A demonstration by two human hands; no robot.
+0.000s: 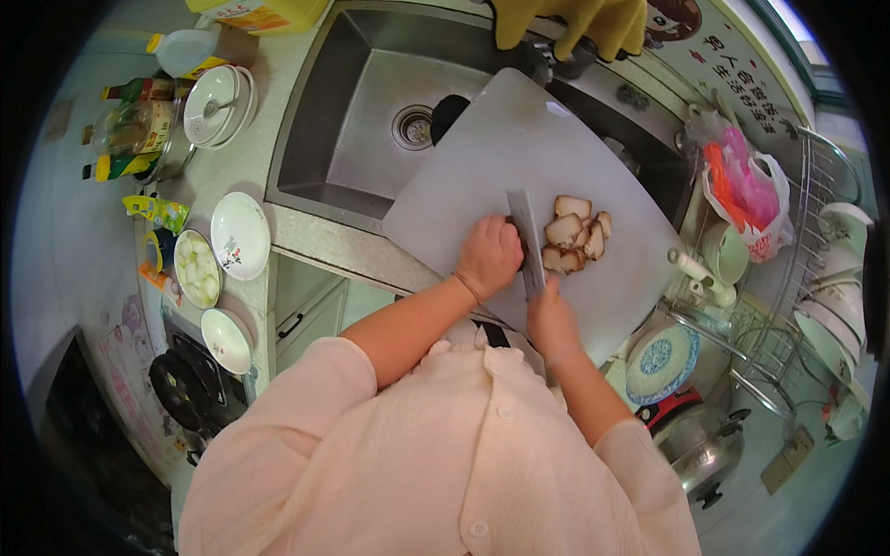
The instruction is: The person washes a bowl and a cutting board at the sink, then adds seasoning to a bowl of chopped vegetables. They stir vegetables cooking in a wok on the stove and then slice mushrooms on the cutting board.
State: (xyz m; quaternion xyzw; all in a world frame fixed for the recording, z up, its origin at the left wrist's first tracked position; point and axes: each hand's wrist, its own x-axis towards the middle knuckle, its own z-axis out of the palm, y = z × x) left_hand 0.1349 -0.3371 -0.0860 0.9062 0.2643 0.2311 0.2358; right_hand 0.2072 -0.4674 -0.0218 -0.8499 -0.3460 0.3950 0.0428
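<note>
A broad-bladed kitchen cleaver (526, 236) stands on edge over a white cutting board (459, 184). My right hand (554, 320) is closed around its handle at the near end. On the blade's left side, my left hand (491, 251) presses down with curled fingers. A dark sliver shows beside those fingers; most of whatever lies under them is hidden. Right of the blade sits a small heap of brown-edged, pale slices (572, 231), which look like smoked tofu.
The board spans a steel sink (368, 83). Leftward are a white plate (240, 236), a bowl of pale green chunks (198, 270), an empty-looking bowl (227, 340) and several bottles (139, 125). At right stand a wire dish rack (793, 278), a plastic bag (747, 187) and a steel pot (702, 445).
</note>
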